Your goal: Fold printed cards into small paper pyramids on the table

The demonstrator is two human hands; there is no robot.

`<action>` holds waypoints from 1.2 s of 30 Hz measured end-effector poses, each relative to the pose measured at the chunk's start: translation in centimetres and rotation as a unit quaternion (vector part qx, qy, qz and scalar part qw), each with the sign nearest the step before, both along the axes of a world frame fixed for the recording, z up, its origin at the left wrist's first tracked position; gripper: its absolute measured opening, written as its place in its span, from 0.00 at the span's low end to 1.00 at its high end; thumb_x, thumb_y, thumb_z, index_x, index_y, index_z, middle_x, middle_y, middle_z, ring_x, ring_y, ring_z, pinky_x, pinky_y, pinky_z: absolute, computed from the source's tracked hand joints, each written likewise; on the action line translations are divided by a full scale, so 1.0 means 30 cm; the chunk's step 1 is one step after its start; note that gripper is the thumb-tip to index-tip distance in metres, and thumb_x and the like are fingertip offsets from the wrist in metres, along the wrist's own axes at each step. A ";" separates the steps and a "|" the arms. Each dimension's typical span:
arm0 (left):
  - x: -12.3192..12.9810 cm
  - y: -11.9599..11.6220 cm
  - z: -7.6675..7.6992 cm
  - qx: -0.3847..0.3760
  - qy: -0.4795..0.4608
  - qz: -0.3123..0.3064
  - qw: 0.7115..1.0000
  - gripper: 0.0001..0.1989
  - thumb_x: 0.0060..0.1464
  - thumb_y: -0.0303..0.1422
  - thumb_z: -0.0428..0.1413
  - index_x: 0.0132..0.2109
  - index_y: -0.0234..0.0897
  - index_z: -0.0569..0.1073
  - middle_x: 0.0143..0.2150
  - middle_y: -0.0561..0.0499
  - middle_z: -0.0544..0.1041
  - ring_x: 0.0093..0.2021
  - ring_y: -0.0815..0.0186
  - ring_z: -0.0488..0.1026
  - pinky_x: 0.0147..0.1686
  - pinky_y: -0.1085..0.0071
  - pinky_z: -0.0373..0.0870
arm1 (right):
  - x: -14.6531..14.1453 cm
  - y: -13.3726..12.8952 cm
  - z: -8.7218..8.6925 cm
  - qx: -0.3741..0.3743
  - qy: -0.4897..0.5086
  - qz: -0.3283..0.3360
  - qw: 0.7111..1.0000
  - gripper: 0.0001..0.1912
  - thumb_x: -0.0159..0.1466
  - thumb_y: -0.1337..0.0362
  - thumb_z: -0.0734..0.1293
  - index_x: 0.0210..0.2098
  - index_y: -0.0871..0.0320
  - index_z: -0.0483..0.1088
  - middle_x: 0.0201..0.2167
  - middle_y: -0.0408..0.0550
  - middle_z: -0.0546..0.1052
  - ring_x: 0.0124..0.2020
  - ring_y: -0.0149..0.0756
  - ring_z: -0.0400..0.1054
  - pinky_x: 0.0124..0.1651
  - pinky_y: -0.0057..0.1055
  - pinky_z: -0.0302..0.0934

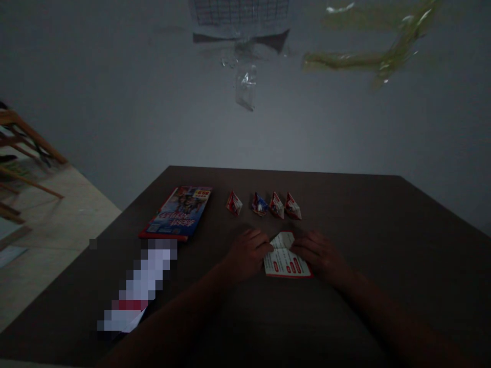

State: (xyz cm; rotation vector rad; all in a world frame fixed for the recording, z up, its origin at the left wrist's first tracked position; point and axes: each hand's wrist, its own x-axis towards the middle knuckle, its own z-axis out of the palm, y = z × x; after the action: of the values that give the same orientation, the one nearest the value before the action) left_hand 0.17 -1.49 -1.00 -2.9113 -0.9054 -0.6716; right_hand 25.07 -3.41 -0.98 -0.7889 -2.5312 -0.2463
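Observation:
A printed paper sheet (286, 265) with red labels lies on the table between my two hands, partly folded, with a crease near its top. My left hand (250, 251) grips its left edge, fingers curled and thumb on the paper. On the opposite edge, my right hand (320, 253) pinches the sheet with bent fingers. Beyond the hands stand several small folded paper shapes in a row: a red and white one (233, 203) on the left, a blue one (260, 204), and red and white ones (293, 206) to the right.
A stack of colourful printed leaflets (180, 210) lies at the left of the dark table (364, 204). Nearer me is a pixelated, bright oblong object (143, 286). A wall (307, 128) with tape rises behind the table. Wooden furniture (32, 135) stands at far left.

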 end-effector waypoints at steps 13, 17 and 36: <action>0.002 0.009 0.014 -0.141 0.031 0.012 0.989 0.16 0.46 0.25 0.55 0.45 0.36 0.73 0.42 0.47 0.73 0.43 0.61 0.67 0.40 0.67 0.64 | 0.007 0.001 -0.014 -0.103 -0.031 -0.044 0.993 0.14 0.59 0.71 0.62 0.44 0.58 0.71 0.41 0.54 0.75 0.44 0.44 0.66 0.46 0.40 0.62; 0.010 0.011 0.026 -0.156 0.043 0.018 0.987 0.15 0.45 0.27 0.56 0.44 0.36 0.74 0.41 0.46 0.73 0.42 0.60 0.67 0.40 0.66 0.64 | 0.001 -0.002 0.000 -0.147 -0.032 -0.042 0.988 0.15 0.57 0.65 0.65 0.45 0.58 0.71 0.41 0.53 0.73 0.45 0.45 0.64 0.47 0.43 0.60; -0.013 0.016 0.049 -0.185 0.040 0.032 0.981 0.12 0.50 0.33 0.58 0.43 0.37 0.76 0.39 0.47 0.74 0.42 0.61 0.68 0.40 0.68 0.63 | -0.021 0.008 0.011 -0.173 -0.008 -0.041 0.984 0.11 0.60 0.64 0.64 0.42 0.56 0.72 0.39 0.51 0.73 0.42 0.42 0.65 0.46 0.41 0.60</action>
State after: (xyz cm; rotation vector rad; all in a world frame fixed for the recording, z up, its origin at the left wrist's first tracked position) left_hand -0.21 -1.01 0.46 -3.1772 -1.2288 -0.4148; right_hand 24.44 -3.16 -0.66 -1.0251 -2.5954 0.1684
